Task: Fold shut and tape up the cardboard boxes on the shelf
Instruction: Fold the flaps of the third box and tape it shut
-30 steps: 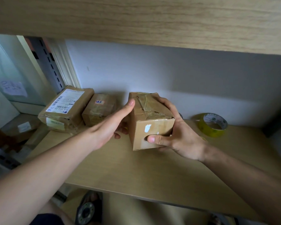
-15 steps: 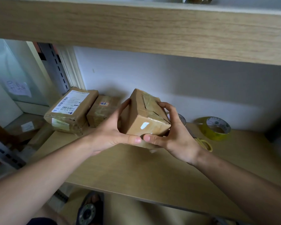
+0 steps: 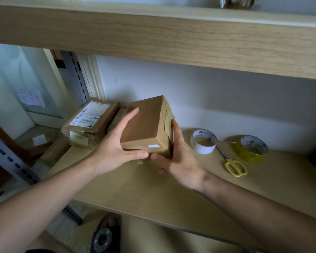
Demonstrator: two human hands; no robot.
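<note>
Both hands grip the box (image 3: 144, 125) above the shelf (image 3: 153, 189): left hand (image 3: 115, 152), right hand (image 3: 179, 161). Probably light, stiff; taped faces slippery, so hold opposite sides.

Your left hand (image 3: 115, 152) and right hand (image 3: 182, 161) are bare, with no rings, watch or gloves, and both forearms are uncovered to the frame's lower corners. At bottom centre, your foot wears a dark open-toed sandal (image 3: 106, 234) bearing a round emblem.
</note>
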